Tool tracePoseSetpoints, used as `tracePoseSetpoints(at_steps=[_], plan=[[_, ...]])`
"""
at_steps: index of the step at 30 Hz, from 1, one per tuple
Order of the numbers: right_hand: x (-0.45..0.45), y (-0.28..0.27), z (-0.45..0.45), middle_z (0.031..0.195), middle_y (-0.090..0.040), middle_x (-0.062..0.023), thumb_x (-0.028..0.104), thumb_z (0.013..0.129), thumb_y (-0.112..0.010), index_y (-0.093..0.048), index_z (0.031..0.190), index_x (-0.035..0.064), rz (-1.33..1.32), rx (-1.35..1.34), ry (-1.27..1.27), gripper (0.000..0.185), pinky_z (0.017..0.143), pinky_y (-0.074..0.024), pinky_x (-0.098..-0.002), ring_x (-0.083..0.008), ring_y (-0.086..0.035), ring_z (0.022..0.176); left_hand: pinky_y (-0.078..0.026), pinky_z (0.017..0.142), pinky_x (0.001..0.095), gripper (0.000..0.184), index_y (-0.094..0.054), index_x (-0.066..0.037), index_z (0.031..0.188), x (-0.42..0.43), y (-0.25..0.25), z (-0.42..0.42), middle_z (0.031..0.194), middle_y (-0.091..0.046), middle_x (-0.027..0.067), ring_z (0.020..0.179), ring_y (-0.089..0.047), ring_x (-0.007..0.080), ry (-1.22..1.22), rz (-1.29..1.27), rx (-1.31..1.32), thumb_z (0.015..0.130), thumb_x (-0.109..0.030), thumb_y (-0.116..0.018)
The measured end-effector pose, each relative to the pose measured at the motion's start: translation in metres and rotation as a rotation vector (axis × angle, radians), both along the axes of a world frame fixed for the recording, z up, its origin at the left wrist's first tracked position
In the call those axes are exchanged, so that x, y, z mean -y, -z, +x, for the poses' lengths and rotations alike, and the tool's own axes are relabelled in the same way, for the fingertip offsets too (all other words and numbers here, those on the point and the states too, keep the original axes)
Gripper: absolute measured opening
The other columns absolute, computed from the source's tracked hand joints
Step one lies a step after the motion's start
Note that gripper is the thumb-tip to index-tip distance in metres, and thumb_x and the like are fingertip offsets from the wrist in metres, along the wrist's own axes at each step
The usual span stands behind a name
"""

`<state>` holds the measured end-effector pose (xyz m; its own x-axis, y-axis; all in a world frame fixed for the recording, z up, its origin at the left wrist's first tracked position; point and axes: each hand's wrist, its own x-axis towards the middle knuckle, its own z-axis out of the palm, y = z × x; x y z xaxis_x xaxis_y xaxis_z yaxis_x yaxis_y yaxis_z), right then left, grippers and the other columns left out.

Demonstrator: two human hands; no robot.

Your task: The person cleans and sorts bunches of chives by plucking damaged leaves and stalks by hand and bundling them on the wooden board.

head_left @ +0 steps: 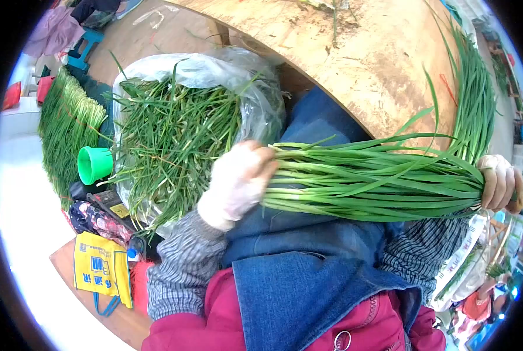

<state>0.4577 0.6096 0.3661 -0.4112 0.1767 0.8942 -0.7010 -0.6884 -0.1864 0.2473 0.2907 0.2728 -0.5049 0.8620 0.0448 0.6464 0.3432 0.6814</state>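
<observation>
A long bunch of garlic chives (367, 178) stretches sideways over my lap, pale stem ends to the left and green tips to the right. At the stem ends my left hand (238, 181), in a whitish glove with bare fingertips, is closed and slightly blurred. My right hand (500, 184), gloved the same way, wraps its fingers round the leafy end. Left of my left hand stands a clear plastic bag (261, 111) full of loose, tangled green leaves (173, 134). A few leaves of the bunch stick up above the rest.
A wooden tabletop (384, 58) lies ahead, with more chives (472, 93) at its right edge. To the left are a stacked pile of chives (68, 128), a green cup (94, 165), a yellow bag (102, 263) and a blue stool (86, 47). A person (478, 304) is at far right.
</observation>
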Motion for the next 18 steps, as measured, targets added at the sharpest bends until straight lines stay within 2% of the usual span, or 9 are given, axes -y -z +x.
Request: tracePoseSetpoints(at_steps=[1, 4, 7, 8, 11, 12, 15, 18], plan=[[0.003, -0.002, -0.002, 0.051, -0.056, -0.0086, 0.01, 0.076, -0.064, -0.056, 0.085, -0.0023, -0.005, 0.003, -0.002, 0.016, 0.042, -0.049, -0.0279, -0.0155, -0.052, 0.04, -0.047, 0.067, 0.0336, 0.014, -0.063, -0.007, 0.087, -0.015, -0.002, 0.002, 0.078, -0.059, 0.0096, 0.078, -0.058, 0.0257, 0.113, -0.055, -0.048, 0.075, -0.014, -0.06], [0.005, -0.003, 0.003, 0.049, -0.054, -0.0081, 0.008, 0.075, -0.063, -0.056, 0.082, -0.0023, -0.003, 0.034, 0.008, 0.014, 0.039, -0.0475, -0.0268, -0.0148, -0.051, 0.038, -0.047, 0.07, 0.0345, 0.02, -0.061, -0.007, 0.093, -0.033, 0.006, 0.002, 0.085, -0.058, 0.0098, 0.081, -0.057, 0.0274, 0.253, -0.136, -0.114, 0.074, -0.012, -0.058], [0.002, -0.001, 0.005, 0.049, -0.054, -0.008, 0.009, 0.075, -0.063, -0.056, 0.081, -0.0027, -0.01, 0.033, -0.013, 0.014, 0.039, -0.0475, -0.0267, -0.0147, -0.051, 0.038, -0.047, 0.072, 0.0334, 0.024, -0.062, -0.006, 0.096, -0.034, 0.005, -0.002, 0.088, -0.057, 0.0105, 0.084, -0.056, 0.0279, 0.304, -0.076, 0.012, 0.074, -0.011, -0.059], [0.001, -0.001, 0.005, 0.049, -0.054, -0.0079, 0.009, 0.075, -0.063, -0.056, 0.081, -0.0028, -0.018, 0.035, -0.009, 0.015, 0.039, -0.0475, -0.0267, -0.0147, -0.051, 0.038, -0.045, 0.074, 0.0305, 0.025, -0.062, -0.004, 0.098, -0.034, 0.002, -0.004, 0.088, -0.057, 0.0103, 0.085, -0.057, 0.025, 0.298, -0.057, 0.166, 0.073, -0.008, -0.06], [0.004, 0.0, 0.006, 0.049, -0.054, -0.0077, 0.009, 0.075, -0.063, -0.056, 0.082, -0.0034, -0.032, 0.037, 0.033, 0.016, 0.039, -0.0479, -0.0269, -0.0144, -0.051, 0.038, -0.046, 0.073, 0.0311, 0.022, -0.063, -0.003, 0.093, -0.037, 0.01, -0.004, 0.086, -0.057, 0.0105, 0.083, -0.057, 0.0248, 0.249, 0.036, 0.5, 0.074, -0.014, -0.06], [0.002, 0.0, 0.006, 0.049, -0.054, -0.0076, 0.009, 0.075, -0.063, -0.056, 0.083, -0.0035, -0.017, 0.02, 0.022, 0.016, 0.04, -0.0482, -0.0271, -0.0143, -0.051, 0.038, -0.045, 0.074, 0.0272, 0.018, -0.063, -0.001, 0.088, -0.038, 0.016, -0.004, 0.086, -0.057, 0.0088, 0.083, -0.057, 0.0197, 0.19, 0.063, 0.71, 0.072, -0.009, -0.063], [-0.007, 0.002, 0.014, 0.053, -0.057, -0.009, 0.011, 0.075, -0.064, -0.055, 0.086, -0.004, 0.048, 0.037, 0.025, 0.021, 0.045, -0.0511, -0.0292, -0.017, -0.054, 0.043, -0.045, 0.073, 0.026, 0.016, -0.063, 0.0, 0.087, -0.036, 0.02, -0.006, 0.086, -0.057, 0.0074, 0.082, -0.057, 0.0164, 0.168, 0.119, 0.781, 0.071, -0.004, -0.063], [-0.01, 0.008, 0.022, 0.055, -0.058, -0.0095, 0.012, 0.075, -0.065, -0.055, 0.088, -0.0039, 0.062, 0.05, 0.037, 0.023, 0.047, -0.0524, -0.0297, -0.018, -0.056, 0.045, -0.043, 0.073, 0.0253, 0.01, -0.061, 0.0, 0.082, -0.031, 0.014, -0.003, 0.082, -0.06, 0.007, 0.079, -0.056, 0.0158, 0.0, 0.072, 0.934, 0.072, 0.0, -0.061]])
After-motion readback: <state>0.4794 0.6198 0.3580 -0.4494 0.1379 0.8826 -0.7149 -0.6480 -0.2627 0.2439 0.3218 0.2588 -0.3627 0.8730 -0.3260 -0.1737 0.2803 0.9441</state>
